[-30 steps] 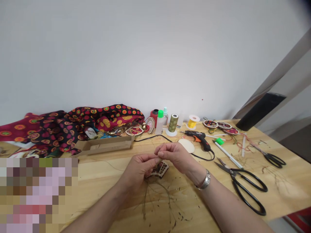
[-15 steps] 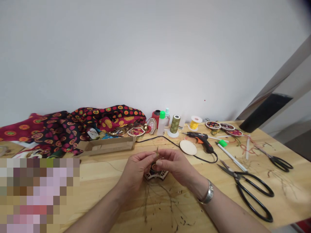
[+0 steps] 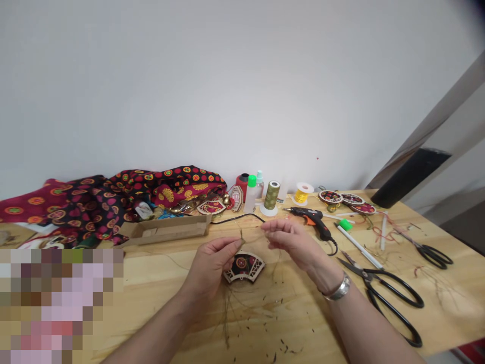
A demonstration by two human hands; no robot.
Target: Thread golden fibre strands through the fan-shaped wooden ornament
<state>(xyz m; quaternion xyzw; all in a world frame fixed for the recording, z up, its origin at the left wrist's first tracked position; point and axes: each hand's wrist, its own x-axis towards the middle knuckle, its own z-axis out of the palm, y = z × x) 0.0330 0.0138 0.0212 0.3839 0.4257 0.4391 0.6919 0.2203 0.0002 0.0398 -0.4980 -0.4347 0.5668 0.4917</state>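
A fan-shaped ornament point(image 3: 244, 268), with a pale cut-out frame and dark patterned fabric, lies on the wooden table between my hands. Thumb and forefinger of my left hand point(image 3: 215, 260) pinch an olive cord point(image 3: 241, 234) just above its upper left edge. My right hand point(image 3: 291, 242), a silver bracelet at its wrist, hovers to the right, apart from the ornament. Its thumb and fingers are drawn together; whatever is between them is too fine to make out. Loose thread strands point(image 3: 226, 318) trail over the table below the ornament.
Large black-handled scissors point(image 3: 373, 275) and a white pen point(image 3: 359, 246) lie to the right. Behind are a hot glue gun point(image 3: 310, 217), an olive thread spool point(image 3: 272, 196) and a yellow spool point(image 3: 302, 194). A cardboard tray point(image 3: 170, 230) and patterned fabric point(image 3: 151, 192) occupy the left back.
My right hand has moved away from my left, rightward and slightly up, uncovering the ornament and hiding the round pale disc. My left hand keeps its pinch almost in place.
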